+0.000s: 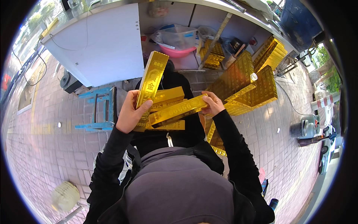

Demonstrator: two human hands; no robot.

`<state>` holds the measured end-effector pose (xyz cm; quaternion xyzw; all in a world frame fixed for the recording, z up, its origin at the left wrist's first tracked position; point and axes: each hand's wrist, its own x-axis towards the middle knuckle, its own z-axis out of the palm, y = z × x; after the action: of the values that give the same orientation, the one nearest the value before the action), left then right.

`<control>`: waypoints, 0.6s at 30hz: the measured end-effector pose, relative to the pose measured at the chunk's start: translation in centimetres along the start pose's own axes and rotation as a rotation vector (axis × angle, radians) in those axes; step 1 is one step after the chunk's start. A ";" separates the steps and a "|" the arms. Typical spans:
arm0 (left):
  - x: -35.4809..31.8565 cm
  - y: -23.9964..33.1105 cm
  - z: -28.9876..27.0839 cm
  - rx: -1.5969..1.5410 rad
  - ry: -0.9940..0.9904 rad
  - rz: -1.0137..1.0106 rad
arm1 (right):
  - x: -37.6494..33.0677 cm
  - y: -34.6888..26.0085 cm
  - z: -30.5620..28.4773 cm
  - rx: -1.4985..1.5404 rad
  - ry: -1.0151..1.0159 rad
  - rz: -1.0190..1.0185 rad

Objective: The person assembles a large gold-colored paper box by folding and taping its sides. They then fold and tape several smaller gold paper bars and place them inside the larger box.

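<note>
My left hand point(129, 114) grips a long, shiny gold cardboard box point(154, 72), thumb across its lower part, with the box tilted up and away from me. The far end of another slim gold carton point(181, 111) is pinched in my right hand point(213, 103). This carton slants down to the left, and its left end shows a dark edge that may be an opening. Beneath both, more gold boxes point(169, 94) lie across my lap on black trousers. Their lower parts are partly hidden by my left hand and the held boxes.
Tall stacks of gold boxes point(240, 80) stand close on my right. Ahead is a white-panelled counter point(100, 44), its shelf holding a pink basin point(178, 51) and a clear plastic tub point(181, 37). A blue metal stool frame point(95, 108) stands left on the brick paving.
</note>
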<state>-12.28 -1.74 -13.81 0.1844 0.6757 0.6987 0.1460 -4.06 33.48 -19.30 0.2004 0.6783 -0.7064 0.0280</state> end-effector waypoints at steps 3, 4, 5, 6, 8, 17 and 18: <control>0.0 0.4 -0.2 -0.078 0.126 0.103 | -1.6 -3.0 -1.9 0.008 -0.009 0.102; 0.0 0.7 -0.3 -0.227 0.179 0.109 | -2.3 -4.0 -2.3 0.180 -0.039 0.079; 0.0 1.0 -0.5 -0.300 0.223 0.100 | -3.2 -5.0 -2.6 0.351 -0.054 0.086; 0.1 1.3 -0.4 -0.352 0.256 0.095 | -3.9 -5.9 -2.4 0.442 -0.056 0.071; 0.3 1.8 0.2 -0.410 0.283 0.072 | -5.0 -6.9 -0.7 0.598 -0.126 -0.005; 0.3 3.0 3.1 -0.622 0.173 0.087 | -5.6 -7.1 14.0 0.548 -0.266 0.046; 0.3 3.1 2.6 -0.595 0.183 0.064 | -5.7 -7.4 14.3 0.485 -0.318 0.035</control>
<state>-11.19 0.53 -10.61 0.0912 0.4458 0.8837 0.1098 -4.68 18.87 -10.49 0.0995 0.4731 -0.8699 0.0975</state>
